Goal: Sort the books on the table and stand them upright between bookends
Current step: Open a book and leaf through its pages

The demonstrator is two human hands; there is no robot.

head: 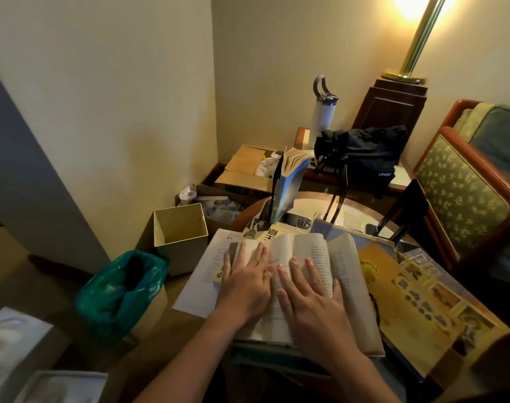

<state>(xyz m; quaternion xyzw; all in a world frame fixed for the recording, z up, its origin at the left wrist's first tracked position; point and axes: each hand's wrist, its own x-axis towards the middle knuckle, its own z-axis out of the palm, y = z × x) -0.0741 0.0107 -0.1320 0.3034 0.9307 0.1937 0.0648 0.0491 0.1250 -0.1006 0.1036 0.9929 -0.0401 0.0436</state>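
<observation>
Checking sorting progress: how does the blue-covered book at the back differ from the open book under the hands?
The blue-covered book stands upright; the open book lies flat. Nobody touches the blue-covered book; the left hand and right hand press the open book. Both show yellowish pages.

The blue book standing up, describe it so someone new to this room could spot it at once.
Find the round table. At its far edge, behind the open book, a blue paperback stands against a black bookend. It alone stands upright, pages fanned at the top.
</observation>
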